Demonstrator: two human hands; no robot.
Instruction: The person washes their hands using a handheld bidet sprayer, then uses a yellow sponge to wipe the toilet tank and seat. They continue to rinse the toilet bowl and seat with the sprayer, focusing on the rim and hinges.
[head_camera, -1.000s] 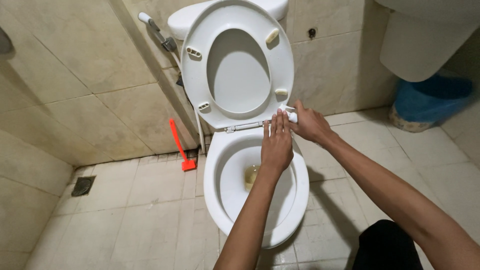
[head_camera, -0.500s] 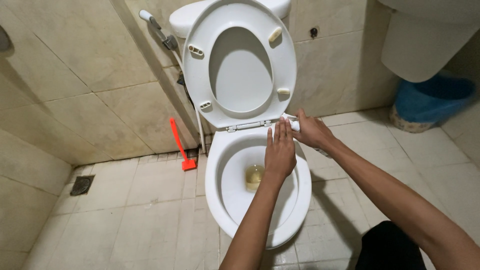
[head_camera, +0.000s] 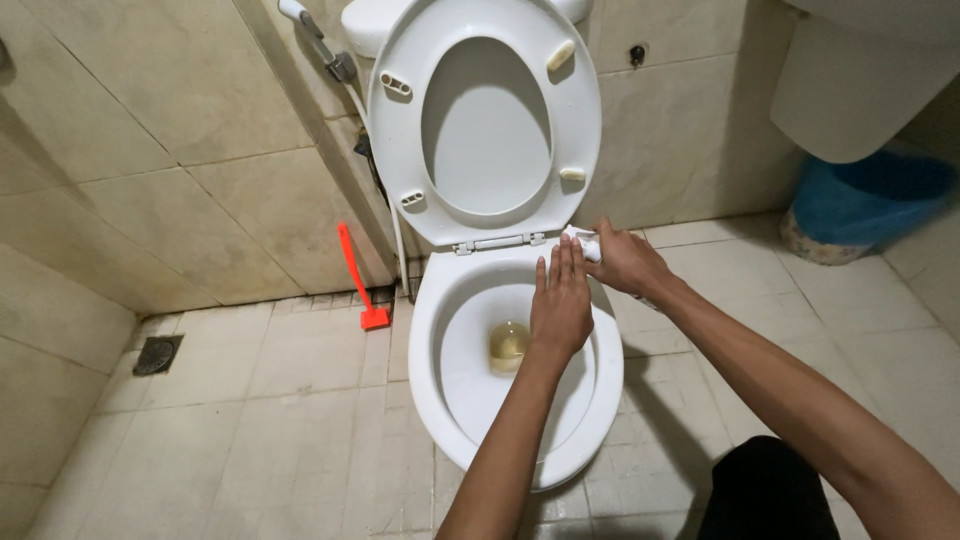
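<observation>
A white toilet bowl stands open with its seat and lid raised against the tank. Yellowish water sits at the bottom of the bowl. My left hand reaches over the bowl, fingers straight and together, tips near the hinge at the back rim. My right hand rests at the back right of the rim, closed around a small white object that looks like a wad of paper or a cloth; most of it is hidden in my fingers.
An orange-red brush leans against the tiled wall left of the toilet. A spray hose hangs on the wall. A floor drain sits at the left. A white basin pedestal and a blue bin stand at the right.
Both hands have stayed at the back rim near the hinge, shifting slightly. The view has moved a little closer to the bowl.
</observation>
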